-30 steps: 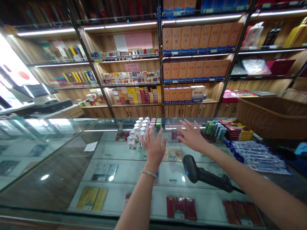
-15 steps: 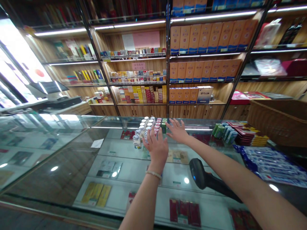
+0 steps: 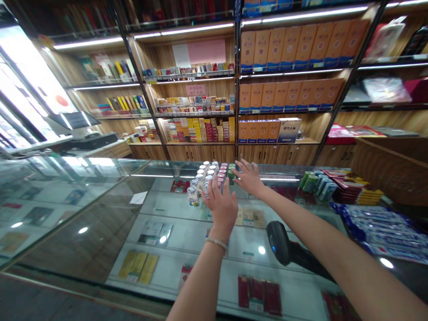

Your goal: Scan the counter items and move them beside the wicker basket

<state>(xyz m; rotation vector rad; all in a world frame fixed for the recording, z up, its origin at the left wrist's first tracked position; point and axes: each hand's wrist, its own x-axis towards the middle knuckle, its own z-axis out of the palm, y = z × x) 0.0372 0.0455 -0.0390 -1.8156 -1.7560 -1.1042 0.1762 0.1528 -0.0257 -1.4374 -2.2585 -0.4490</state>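
On the glass counter [image 3: 187,243] several small jars with white lids [image 3: 193,196] stand in rows, beside a row with pink lids [image 3: 223,168] and a row of green ones [image 3: 231,174]. My left hand [image 3: 220,206], with a bracelet at the wrist, is at the near side of the jars, its fingers spread and partly covering them. My right hand [image 3: 248,178] is at the right side of the green row, fingers apart, its fingertips close to it. Neither hand holds anything; whether the fingertips touch the jars is unclear.
A black barcode scanner [image 3: 279,243] lies below my right forearm. Green and blue cans [image 3: 309,183], red packs [image 3: 341,189] and blue-white packets [image 3: 381,227] sit at the right, near a brown basket [image 3: 394,169]. A white paper [image 3: 138,197] lies left. Stocked shelves stand behind.
The whole view has shifted slightly, moving the scene a little to the right. Both hands stay spread by the jars, with nothing taken hold of.
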